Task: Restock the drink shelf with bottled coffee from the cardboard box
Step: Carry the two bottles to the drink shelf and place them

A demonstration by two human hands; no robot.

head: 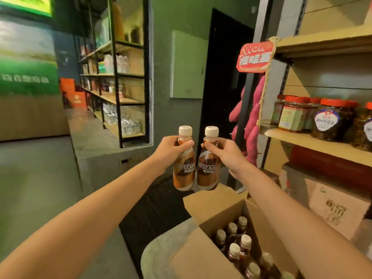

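My left hand grips the neck of a brown coffee bottle with a cream cap. My right hand grips a second, matching coffee bottle. Both bottles are upright, side by side and touching, held out in front of me above the open cardboard box. The box stands at the lower right on a grey round surface and holds several more capped coffee bottles. The black-framed drink shelf with bottled drinks stands farther back on the left.
A wooden shelf on the right carries red-lidded jars. A red sign and pink sweet potatoes hang from its post. A carton sits below. A dark doorway is straight ahead; a black floor mat lies beneath my arms.
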